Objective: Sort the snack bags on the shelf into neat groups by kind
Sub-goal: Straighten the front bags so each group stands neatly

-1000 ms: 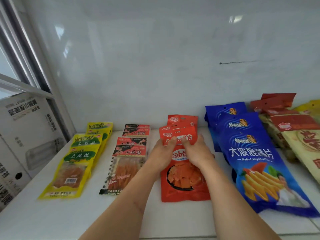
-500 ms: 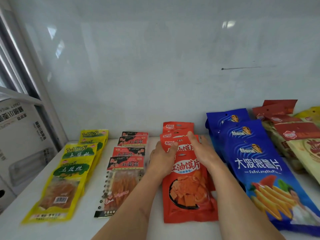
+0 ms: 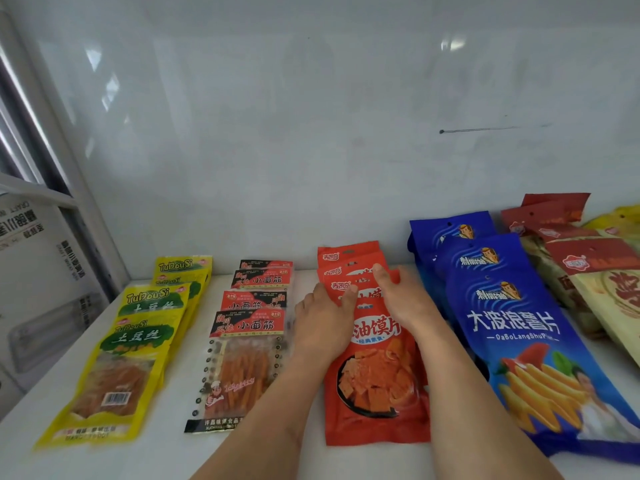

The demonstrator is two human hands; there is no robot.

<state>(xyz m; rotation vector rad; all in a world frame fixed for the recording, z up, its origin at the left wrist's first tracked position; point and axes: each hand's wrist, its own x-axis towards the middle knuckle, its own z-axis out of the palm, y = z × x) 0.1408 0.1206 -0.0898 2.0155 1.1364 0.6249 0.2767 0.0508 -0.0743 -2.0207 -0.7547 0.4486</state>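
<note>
Several red-orange snack bags (image 3: 375, 386) lie overlapped in a row at the middle of the white shelf (image 3: 173, 455). My left hand (image 3: 323, 322) rests on the left side of this row, fingers on the upper bags. On the right side of the same bags lies my right hand (image 3: 403, 294), fingers spread flat. A row of yellow bags (image 3: 114, 368) lies at the left. Beside it lies a row of clear bags with red and black headers (image 3: 242, 362). Blue chip bags (image 3: 519, 327) lie to the right.
Dark red and beige bags (image 3: 599, 271) are piled at the far right, with a yellow bag behind them. The glossy white back wall (image 3: 311, 133) stands close behind the rows. A cardboard box (image 3: 38, 278) sits beyond the shelf's left edge.
The red-orange bags have slid back toward the wall and now lie fanned in a row. Both hands moved from gripping the bag tops to lying flatter along the row's sides.
</note>
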